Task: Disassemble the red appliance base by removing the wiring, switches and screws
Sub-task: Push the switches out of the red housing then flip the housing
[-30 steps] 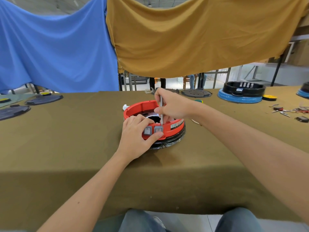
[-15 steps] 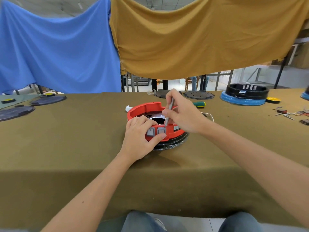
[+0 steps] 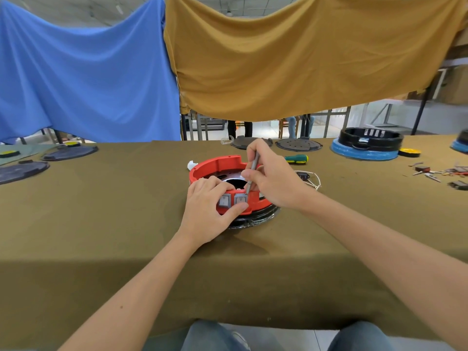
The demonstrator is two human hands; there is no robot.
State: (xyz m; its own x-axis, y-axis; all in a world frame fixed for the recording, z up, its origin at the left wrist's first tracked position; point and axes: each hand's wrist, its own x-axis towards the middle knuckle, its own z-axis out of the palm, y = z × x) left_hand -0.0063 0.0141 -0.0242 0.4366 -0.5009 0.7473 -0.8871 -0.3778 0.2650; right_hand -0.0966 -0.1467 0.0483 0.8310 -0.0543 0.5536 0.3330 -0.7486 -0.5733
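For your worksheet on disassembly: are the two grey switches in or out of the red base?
In: both grey switches sit in the red base front wall.

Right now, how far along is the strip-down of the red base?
Done: a wired part already lies loose on the table. In hand: the left hand grips the red base while the right hand works a thin metal tool behind the two grey switches. Left: both switches still seated.
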